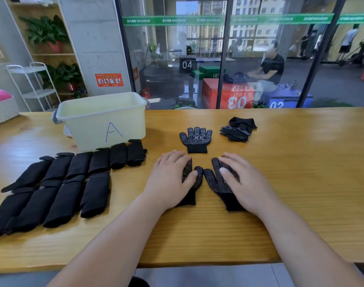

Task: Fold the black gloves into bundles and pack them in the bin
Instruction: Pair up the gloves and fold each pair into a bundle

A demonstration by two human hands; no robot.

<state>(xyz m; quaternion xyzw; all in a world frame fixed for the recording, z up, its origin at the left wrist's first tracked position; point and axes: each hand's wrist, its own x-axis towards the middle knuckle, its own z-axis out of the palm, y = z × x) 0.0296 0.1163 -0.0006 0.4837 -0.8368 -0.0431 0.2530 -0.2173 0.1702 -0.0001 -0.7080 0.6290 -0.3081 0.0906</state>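
Note:
Two black dotted gloves lie flat side by side on the wooden table [197, 235] near its front edge. My left hand [172, 179] presses flat on the left glove [194, 183]. My right hand [243, 181] presses flat on the right glove [215, 183]. A third glove [196, 139] lies spread out just beyond them. A small heap of loose gloves [238, 129] sits further right. Several folded black bundles [58, 187] lie in rows at the left. The pale bin marked A [102, 119] stands behind the bundles; I see nothing inside it from here.
A white woven basket [2, 110] with a pink cushion stands at the table's far left. Glass partition [218, 59] runs behind the table, with a seated person beyond it. A white rack [34, 85] and plant shelves stand at the back left.

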